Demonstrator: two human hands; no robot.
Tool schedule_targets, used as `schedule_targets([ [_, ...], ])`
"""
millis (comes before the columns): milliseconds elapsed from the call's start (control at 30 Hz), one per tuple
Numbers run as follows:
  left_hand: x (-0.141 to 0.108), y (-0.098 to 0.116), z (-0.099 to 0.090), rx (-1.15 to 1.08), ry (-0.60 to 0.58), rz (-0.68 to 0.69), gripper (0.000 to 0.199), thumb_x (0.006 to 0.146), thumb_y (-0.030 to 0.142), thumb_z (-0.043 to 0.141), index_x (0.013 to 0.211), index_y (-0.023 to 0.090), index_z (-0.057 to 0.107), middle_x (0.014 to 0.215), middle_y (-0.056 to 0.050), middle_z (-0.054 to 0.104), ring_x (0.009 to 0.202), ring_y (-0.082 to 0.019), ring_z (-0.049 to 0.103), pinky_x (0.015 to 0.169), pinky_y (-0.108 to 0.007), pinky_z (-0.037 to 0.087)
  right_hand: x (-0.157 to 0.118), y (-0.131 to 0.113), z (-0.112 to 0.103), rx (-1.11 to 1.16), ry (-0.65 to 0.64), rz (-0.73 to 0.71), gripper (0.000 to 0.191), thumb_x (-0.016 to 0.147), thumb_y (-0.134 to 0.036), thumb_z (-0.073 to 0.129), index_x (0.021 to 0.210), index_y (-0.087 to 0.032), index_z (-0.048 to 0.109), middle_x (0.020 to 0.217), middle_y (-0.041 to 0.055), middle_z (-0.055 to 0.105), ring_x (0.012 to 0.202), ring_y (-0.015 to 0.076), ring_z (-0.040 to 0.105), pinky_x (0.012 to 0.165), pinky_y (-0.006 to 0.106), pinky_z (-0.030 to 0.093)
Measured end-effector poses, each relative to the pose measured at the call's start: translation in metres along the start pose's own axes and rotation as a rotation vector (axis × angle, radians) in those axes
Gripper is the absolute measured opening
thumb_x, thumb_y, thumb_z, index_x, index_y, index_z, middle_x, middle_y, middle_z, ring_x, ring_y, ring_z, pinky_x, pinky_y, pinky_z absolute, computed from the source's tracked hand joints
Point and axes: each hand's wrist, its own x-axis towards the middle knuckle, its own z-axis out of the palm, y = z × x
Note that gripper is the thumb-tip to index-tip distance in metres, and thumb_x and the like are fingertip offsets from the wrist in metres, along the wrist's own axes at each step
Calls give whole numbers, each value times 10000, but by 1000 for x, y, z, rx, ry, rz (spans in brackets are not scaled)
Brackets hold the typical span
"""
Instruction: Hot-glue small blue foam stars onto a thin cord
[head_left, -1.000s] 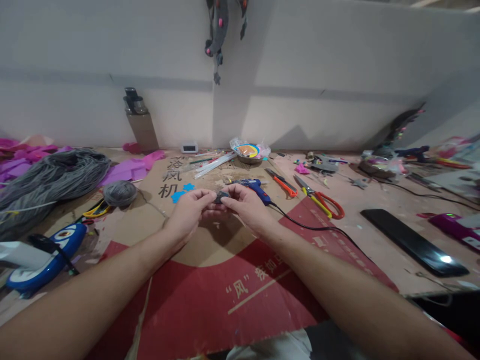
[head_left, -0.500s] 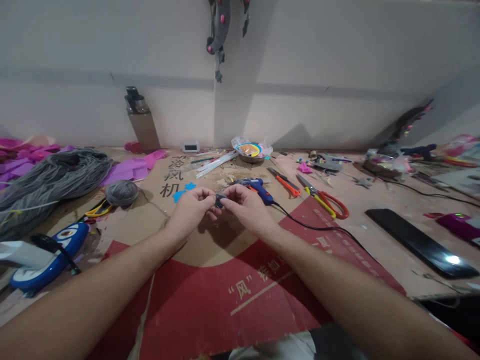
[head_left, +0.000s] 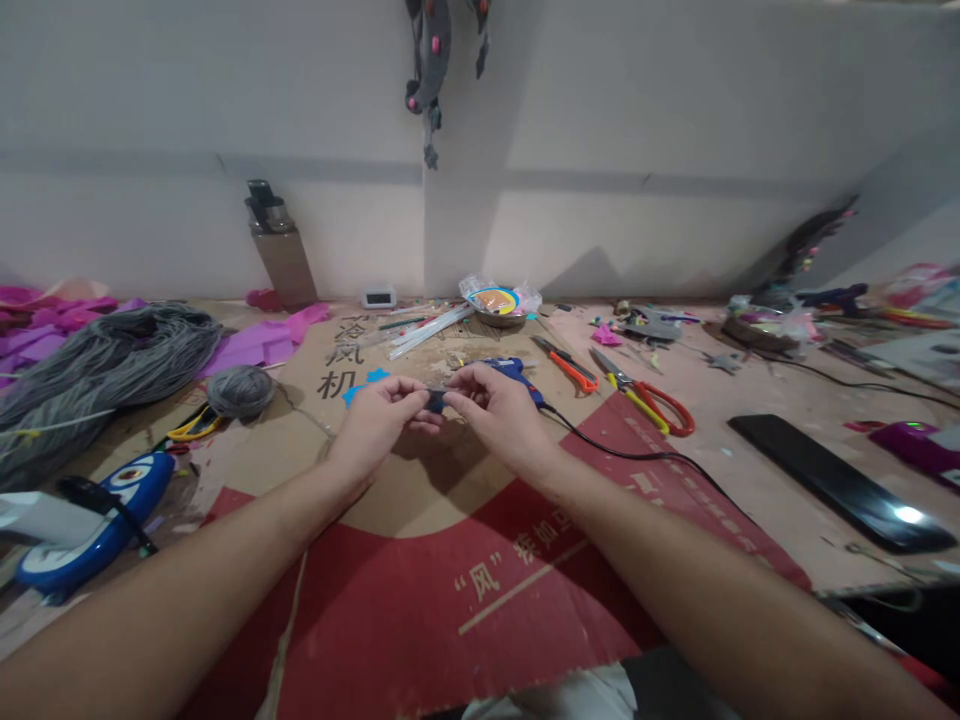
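Note:
Both hands meet above the middle of the cardboard (head_left: pixel 390 640). Between the fingertips is a small dark grey piece (head_left: pixel 436 401), too small and too covered by fingers to name exactly. My left hand (head_left: pixel 382 412) pinches its left side with thumb and fingers. On the other side my right hand (head_left: pixel 489 405) pinches it too. Just behind the right hand lies a blue glue gun (head_left: pixel 511 369), partly hidden, its black cord running right. Light blue cut-out shapes (head_left: pixel 363 386) peek out behind the left hand.
Scissors (head_left: pixel 664 405) and an orange utility knife (head_left: pixel 574 370) lie right of the glue gun, with a black phone (head_left: pixel 832 480) farther right. Grey yarn (head_left: pixel 127 365), a yarn ball (head_left: pixel 240 390) and a blue-white object (head_left: pixel 131 495) are at left. A bowl (head_left: pixel 501 318) stands behind.
The fingertips have drawn slightly apart, so more of the dark grey piece shows between them. Both hands keep their pinch, and the view has shifted a little.

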Motion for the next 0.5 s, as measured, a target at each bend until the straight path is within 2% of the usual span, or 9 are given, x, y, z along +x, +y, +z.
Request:
schedule_targets([
  [100,0,0,-2,16,13,11,177,680,234,701,748,146,564,643,-11,642,555,-135,658,532,-236,535,0,-6,-5,-103,32,-90,78,821,-265,590,770,-215,622,705,8,585,666,150,509,646,298,368],
  [200,3,-2,-5,41,25,9,195,678,260,708,748,147,564,619,-6,631,531,-131,643,512,-238,526,-2,-11,-5,-131,-11,-130,82,826,-256,588,778,-209,634,730,20,603,676,152,520,637,294,370],
  [333,14,-6,-15,59,78,89,241,678,304,722,784,151,569,609,8,612,537,-120,632,493,-212,509,-4,-15,-1,-110,-237,-104,96,838,-253,577,828,-211,663,737,20,639,657,150,544,612,280,378],
  [433,24,-5,-24,-28,117,189,248,702,297,700,830,170,529,689,9,635,602,-129,665,523,-209,511,-1,-16,-7,-145,-420,-207,146,853,-301,575,822,-214,687,772,30,647,694,156,557,639,281,390],
  [500,31,-3,-29,-105,169,252,243,720,269,677,856,182,496,738,7,650,635,-130,678,575,-227,529,5,-15,-18,-170,-443,-272,222,879,-343,539,779,-212,688,780,38,639,729,165,560,666,286,397],
])
